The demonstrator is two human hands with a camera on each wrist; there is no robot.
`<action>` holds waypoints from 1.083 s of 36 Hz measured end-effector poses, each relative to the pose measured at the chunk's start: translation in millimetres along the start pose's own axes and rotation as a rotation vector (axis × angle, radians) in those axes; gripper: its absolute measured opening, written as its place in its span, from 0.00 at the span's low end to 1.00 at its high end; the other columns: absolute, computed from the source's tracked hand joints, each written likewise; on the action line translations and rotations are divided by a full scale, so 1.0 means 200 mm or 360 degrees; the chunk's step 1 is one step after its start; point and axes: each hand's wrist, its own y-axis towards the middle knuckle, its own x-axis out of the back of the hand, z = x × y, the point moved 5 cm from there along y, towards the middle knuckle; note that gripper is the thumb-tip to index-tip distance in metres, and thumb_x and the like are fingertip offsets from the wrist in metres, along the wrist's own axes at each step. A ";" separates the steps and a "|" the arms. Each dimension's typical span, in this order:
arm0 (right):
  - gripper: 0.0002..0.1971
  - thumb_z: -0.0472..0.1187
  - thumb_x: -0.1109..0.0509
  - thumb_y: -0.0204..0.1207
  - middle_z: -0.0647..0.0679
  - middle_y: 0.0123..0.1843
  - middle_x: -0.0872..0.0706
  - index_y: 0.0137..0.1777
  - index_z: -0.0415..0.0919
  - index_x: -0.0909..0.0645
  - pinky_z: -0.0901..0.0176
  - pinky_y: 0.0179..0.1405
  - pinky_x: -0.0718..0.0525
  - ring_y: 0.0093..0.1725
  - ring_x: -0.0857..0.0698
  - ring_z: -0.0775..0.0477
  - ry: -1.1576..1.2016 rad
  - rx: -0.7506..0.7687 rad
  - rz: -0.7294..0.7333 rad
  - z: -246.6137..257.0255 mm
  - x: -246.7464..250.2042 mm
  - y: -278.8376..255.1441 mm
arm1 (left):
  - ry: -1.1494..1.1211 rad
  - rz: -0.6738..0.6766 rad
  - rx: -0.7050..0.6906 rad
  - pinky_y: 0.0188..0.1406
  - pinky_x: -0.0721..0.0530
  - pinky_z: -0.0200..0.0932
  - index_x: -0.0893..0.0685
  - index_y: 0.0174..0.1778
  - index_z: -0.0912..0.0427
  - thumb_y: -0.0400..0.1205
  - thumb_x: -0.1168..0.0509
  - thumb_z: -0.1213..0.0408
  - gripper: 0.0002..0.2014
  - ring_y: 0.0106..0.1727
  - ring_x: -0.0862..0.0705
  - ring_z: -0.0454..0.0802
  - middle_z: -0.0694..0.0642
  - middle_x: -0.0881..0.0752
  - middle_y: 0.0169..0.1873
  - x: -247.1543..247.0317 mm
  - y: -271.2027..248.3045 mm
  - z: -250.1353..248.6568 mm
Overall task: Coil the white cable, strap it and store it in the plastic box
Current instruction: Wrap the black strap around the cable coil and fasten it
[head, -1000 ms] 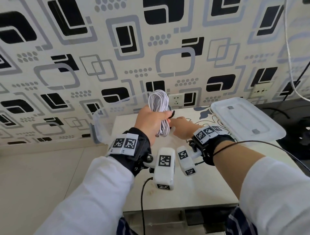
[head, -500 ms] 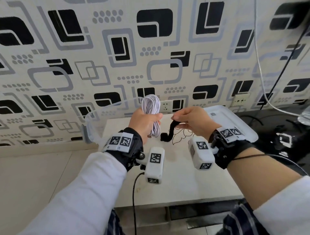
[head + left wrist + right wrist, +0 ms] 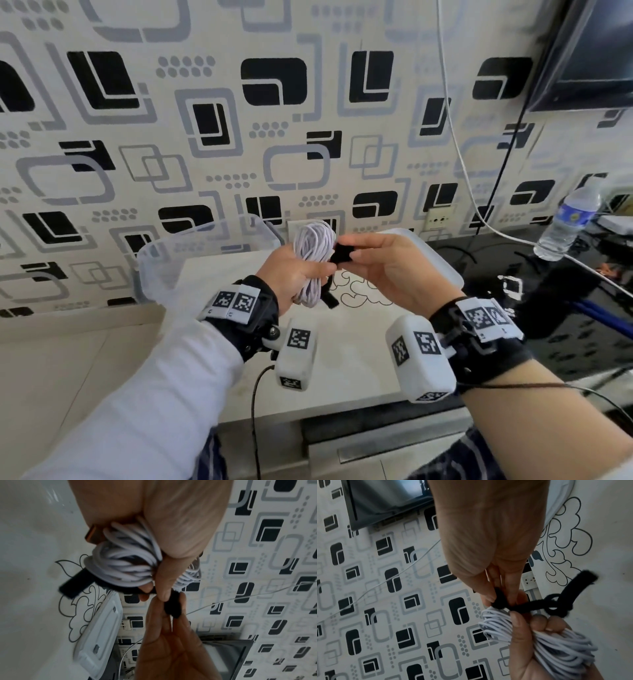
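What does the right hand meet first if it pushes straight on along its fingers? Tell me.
Likely the coiled white cable in the left hand; the right hand, pinching the black strap, points straight at it.

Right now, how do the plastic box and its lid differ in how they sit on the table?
The plastic box stands open at the table's back left, tall and clear-walled; the lid lies flat at the back right, low and cloudy white. The box is nearer the left hand, the lid behind the right hand. Both are plastic.
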 end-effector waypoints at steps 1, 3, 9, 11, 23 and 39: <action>0.17 0.18 0.38 0.74 0.26 0.60 0.15 0.63 0.23 0.20 0.48 0.65 0.17 0.60 0.15 0.30 0.0019 0.0003 0.0001 0.00 0.01 0.00 | 0.0006 0.0021 0.0001 0.48 0.15 0.49 0.13 0.53 0.63 0.74 0.29 0.82 0.15 0.44 0.15 0.56 0.61 0.14 0.40 -0.01 0.00 0.00; 0.19 0.18 0.36 0.73 0.24 0.60 0.17 0.65 0.24 0.21 0.49 0.62 0.16 0.59 0.15 0.30 0.0056 0.0016 0.0015 0.01 0.02 -0.01 | 0.0002 0.0017 0.0005 0.44 0.15 0.48 0.13 0.53 0.65 0.73 0.28 0.81 0.14 0.42 0.15 0.56 0.61 0.14 0.39 -0.03 0.00 0.01; 0.18 0.22 0.30 0.72 0.32 0.55 0.14 0.62 0.29 0.19 0.55 0.44 0.12 0.50 0.13 0.39 -0.0105 0.0042 -0.0102 0.01 0.10 0.00 | -0.0131 -0.0015 -0.0021 0.33 0.17 0.44 0.15 0.48 0.63 0.75 0.30 0.81 0.10 0.32 0.17 0.50 0.56 0.17 0.30 -0.05 0.02 -0.01; 0.16 0.23 0.30 0.72 0.35 0.52 0.13 0.60 0.29 0.17 0.57 0.43 0.13 0.46 0.14 0.42 -0.0183 0.0012 -0.0088 0.00 0.10 0.00 | -0.0132 0.0002 -0.0028 0.31 0.17 0.42 0.16 0.45 0.61 0.76 0.31 0.81 0.11 0.29 0.17 0.47 0.52 0.17 0.26 -0.05 0.01 -0.01; 0.13 0.31 0.31 0.69 0.47 0.43 0.14 0.53 0.40 0.16 0.55 0.51 0.20 0.44 0.19 0.49 0.0319 0.0011 0.0057 0.08 0.05 0.01 | -0.0069 0.0016 0.0103 0.33 0.20 0.46 0.18 0.42 0.61 0.75 0.30 0.81 0.10 0.27 0.21 0.50 0.53 0.20 0.24 -0.03 0.03 0.04; 0.11 0.21 0.34 0.74 0.40 0.36 0.14 0.56 0.27 0.19 0.57 0.40 0.15 0.30 0.18 0.44 -0.0114 0.0115 -0.0112 0.04 0.05 0.02 | -0.0187 -0.0257 0.0073 0.39 0.20 0.48 0.15 0.54 0.66 0.62 0.20 0.69 0.24 0.30 0.18 0.49 0.76 0.14 0.57 0.10 0.02 0.01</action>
